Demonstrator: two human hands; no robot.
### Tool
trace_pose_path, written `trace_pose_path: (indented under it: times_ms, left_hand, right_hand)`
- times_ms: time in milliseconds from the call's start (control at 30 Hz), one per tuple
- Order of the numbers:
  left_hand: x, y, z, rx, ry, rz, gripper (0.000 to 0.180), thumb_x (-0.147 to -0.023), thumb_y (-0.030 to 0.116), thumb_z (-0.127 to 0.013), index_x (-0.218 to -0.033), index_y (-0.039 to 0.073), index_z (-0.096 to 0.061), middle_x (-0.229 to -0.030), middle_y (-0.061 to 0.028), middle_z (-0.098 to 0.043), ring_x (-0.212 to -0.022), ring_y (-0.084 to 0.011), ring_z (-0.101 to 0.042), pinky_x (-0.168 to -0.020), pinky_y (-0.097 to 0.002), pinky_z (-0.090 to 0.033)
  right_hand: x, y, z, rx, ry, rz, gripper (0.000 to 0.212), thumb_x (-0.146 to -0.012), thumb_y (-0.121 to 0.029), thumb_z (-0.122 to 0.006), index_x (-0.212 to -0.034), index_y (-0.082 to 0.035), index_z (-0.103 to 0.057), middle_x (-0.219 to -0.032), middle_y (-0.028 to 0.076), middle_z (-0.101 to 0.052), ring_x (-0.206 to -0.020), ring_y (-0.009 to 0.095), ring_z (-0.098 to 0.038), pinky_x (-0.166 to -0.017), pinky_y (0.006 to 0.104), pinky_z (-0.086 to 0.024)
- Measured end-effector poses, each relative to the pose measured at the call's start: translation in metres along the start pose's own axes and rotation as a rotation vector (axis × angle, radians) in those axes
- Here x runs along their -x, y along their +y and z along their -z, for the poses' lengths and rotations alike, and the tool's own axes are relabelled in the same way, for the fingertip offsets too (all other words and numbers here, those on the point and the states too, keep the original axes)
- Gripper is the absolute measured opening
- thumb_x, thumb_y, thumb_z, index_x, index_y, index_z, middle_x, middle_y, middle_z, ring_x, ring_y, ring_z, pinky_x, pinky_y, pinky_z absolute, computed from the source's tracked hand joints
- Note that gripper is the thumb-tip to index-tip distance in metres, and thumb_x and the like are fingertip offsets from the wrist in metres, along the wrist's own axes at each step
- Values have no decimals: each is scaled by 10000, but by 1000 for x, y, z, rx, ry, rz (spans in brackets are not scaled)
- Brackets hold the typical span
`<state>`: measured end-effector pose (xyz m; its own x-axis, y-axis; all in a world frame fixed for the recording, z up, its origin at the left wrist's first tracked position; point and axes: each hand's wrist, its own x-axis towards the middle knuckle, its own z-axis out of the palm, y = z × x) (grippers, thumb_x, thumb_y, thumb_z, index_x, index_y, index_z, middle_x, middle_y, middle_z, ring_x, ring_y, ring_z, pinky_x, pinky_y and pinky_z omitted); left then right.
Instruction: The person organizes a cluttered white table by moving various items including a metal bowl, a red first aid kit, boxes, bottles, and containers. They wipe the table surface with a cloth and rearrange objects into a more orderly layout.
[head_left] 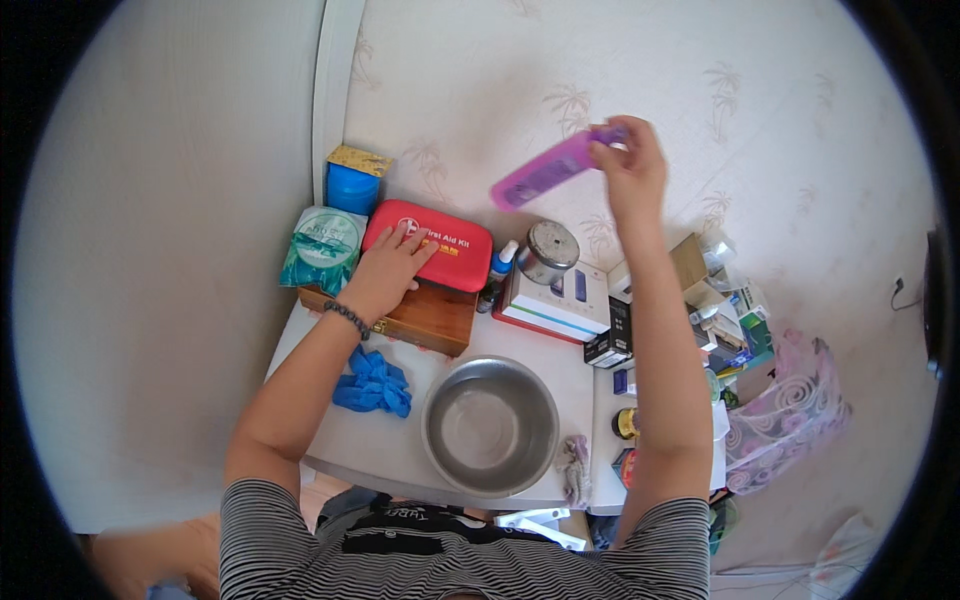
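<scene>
My left hand [390,270] lies with fingers spread on a red first-aid case [455,255], which sits on top of a brown wooden box [430,318]. Up at the right, my right hand [632,170] grips a purple plastic bottle [545,178] by its narrow end. The bottle tilts down to the left, held in the air in front of the wall and slightly blurred. Below the hands, a round metal basin [482,425] stands near the table's front edge. A crumpled blue cloth [372,383] rests to the left of it.
At the back left are a blue container [352,188] and a green-and-white packet [322,250]. White boxes [565,300] bear a metal tin [549,248]. A small bottle with a white cap [502,258] stands beside them. A greyish cloth [576,468] lies right of the basin; assorted packages crowd the far right.
</scene>
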<state>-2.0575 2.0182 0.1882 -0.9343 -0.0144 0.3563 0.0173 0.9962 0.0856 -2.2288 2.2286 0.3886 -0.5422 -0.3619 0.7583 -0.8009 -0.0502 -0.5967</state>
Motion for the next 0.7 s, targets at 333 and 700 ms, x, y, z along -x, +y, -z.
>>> trace_pose_path:
  times_ms: [333, 700]
  left_hand:
    - [24, 10, 4, 22, 14, 19, 670, -790, 172, -710, -1407, 98, -458, -1490, -142, -396, -1397, -367, -321, -1165, -462, -242]
    - [24, 12, -4, 2, 84, -5, 619, -818, 160, -677, -1398, 96, -469, -1473, -158, -416, -1393, -368, -329, -1165, -475, -231]
  right_hand:
    - [-15, 27, -166, 86, -137, -29, 336, -723, 57, -704, -1019, -46, -584, -866, 147, -650, -740, 240, -666, -671, 353, -531]
    - [1, 67, -216, 325, -274, 8, 448, -757, -74, -722, -1178, -53, -571, -1008, 215, -661, -930, 399, -642, -829, 451, -511]
